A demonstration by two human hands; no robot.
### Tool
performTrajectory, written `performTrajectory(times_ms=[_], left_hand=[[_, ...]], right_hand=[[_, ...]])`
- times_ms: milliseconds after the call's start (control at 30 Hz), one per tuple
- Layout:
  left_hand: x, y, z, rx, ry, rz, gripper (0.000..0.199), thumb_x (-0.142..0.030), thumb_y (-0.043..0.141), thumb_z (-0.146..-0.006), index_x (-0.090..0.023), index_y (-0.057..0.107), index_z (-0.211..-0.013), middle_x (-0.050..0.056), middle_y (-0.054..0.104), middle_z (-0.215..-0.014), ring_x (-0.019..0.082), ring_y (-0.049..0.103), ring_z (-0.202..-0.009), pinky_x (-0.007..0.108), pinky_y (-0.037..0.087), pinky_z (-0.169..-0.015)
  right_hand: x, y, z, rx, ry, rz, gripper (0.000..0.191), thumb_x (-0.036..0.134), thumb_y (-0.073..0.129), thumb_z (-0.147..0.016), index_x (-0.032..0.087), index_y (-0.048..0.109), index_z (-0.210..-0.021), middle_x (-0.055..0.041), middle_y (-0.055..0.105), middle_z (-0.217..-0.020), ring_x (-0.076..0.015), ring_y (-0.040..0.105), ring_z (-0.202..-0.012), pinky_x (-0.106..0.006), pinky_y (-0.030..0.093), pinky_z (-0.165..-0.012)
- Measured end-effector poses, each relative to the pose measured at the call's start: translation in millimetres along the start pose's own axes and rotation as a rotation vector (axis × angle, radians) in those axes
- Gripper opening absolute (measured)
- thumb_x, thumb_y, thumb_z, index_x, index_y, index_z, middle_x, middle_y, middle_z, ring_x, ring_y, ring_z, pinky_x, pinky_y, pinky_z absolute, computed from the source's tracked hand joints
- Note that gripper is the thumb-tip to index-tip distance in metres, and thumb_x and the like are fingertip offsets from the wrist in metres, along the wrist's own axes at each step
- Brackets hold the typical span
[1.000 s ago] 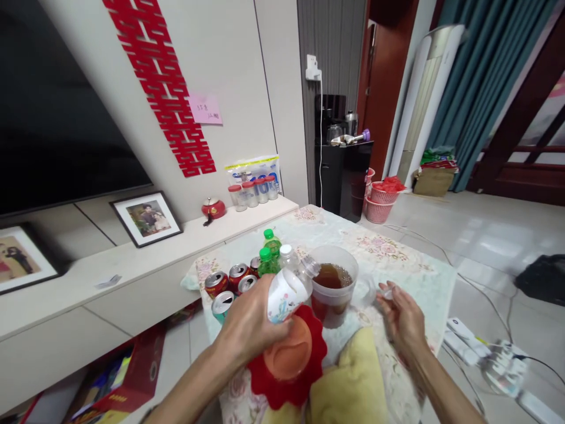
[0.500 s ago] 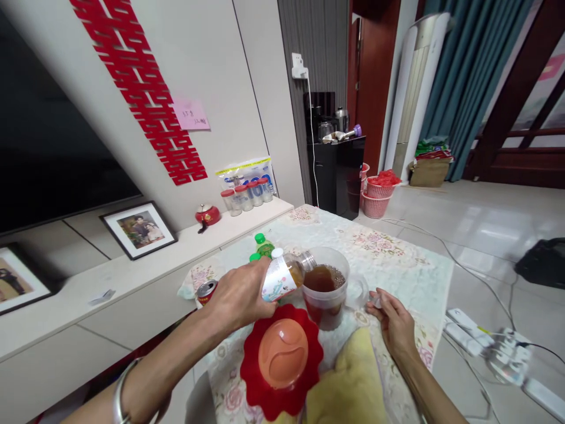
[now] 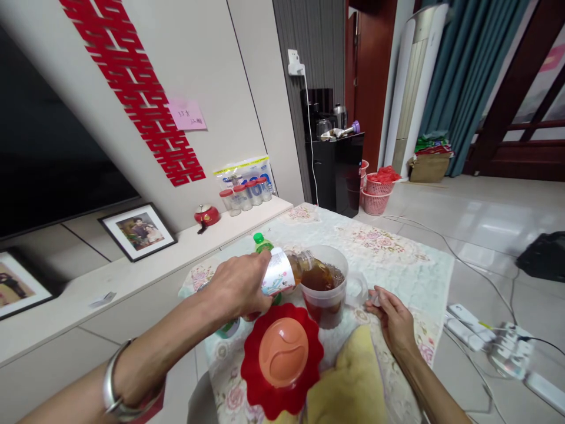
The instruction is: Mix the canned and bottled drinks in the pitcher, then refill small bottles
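My left hand point(image 3: 241, 285) is wrapped around a bottle point(image 3: 280, 272) with a white printed label. The bottle is tipped sideways, its mouth at the rim of a clear plastic pitcher point(image 3: 324, 309), and brown liquid runs from it. Dark reddish-brown liquid point(image 3: 320, 278) with bubbles at the edge stands in the pitcher. Just right of the pitcher's handle point(image 3: 362, 288), my right hand point(image 3: 395, 321) is closed, with a small whitish piece point(image 3: 375, 298) between its fingers; its kind is unclear. A green-capped bottle point(image 3: 261, 240) stands behind my left hand.
A red scalloped dish point(image 3: 251, 359) with an orange divided insert point(image 3: 283, 353) lies in front of the pitcher, beside a yellow cloth point(image 3: 353, 383). Flowered cloth point(image 3: 384, 241) covers the table. Power strips point(image 3: 470, 324) and cables lie on the floor at right.
The bottle in my left hand has tipped further, and liquid now streams visibly into the pitcher. My left forearm has shifted slightly, covering most of the can. My right hand stays nearly still.
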State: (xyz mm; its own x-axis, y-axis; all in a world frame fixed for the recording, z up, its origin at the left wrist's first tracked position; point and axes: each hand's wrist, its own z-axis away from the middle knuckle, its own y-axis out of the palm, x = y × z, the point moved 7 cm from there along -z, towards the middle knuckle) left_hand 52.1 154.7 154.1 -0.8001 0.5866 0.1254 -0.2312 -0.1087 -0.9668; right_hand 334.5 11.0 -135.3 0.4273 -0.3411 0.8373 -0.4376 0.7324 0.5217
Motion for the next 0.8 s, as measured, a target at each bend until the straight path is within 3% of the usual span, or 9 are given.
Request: performTrajectory(times_ms=[533,800], left_hand=[[-5.2,-9.4,-3.0,-0.01,0.022,-0.109,0.055,-0.038,0.076,-0.055,-0.023,0.058,-0.105,0.01,0.076,-0.096,0.04,0.074,-0.089,0.043,0.053,-0.065],[-13.4,-16.4,-4.7,0.0,0.044,-0.175,0.065,-0.037,0.075,-0.057,-0.019,0.059,-0.117,0.016,0.076,-0.102,0.042,0.074,-0.092,0.047,0.056,-0.07]], right_hand=[[-1.4,0.6,-0.3,0.024,0.0,-0.001,0.054,0.052,0.098,-0.057,0.018,0.081,-0.095,-0.0065,0.083,-0.088,-0.0185,0.075,-0.063,-0.029,0.066,-0.06],[-2.0,-0.4,-0.5,0.028,-0.003,0.004,0.053,0.052,0.097,-0.059,0.017,0.081,-0.096,-0.0063,0.083,-0.089,-0.0183,0.075,-0.064,-0.029,0.066,-0.061]])
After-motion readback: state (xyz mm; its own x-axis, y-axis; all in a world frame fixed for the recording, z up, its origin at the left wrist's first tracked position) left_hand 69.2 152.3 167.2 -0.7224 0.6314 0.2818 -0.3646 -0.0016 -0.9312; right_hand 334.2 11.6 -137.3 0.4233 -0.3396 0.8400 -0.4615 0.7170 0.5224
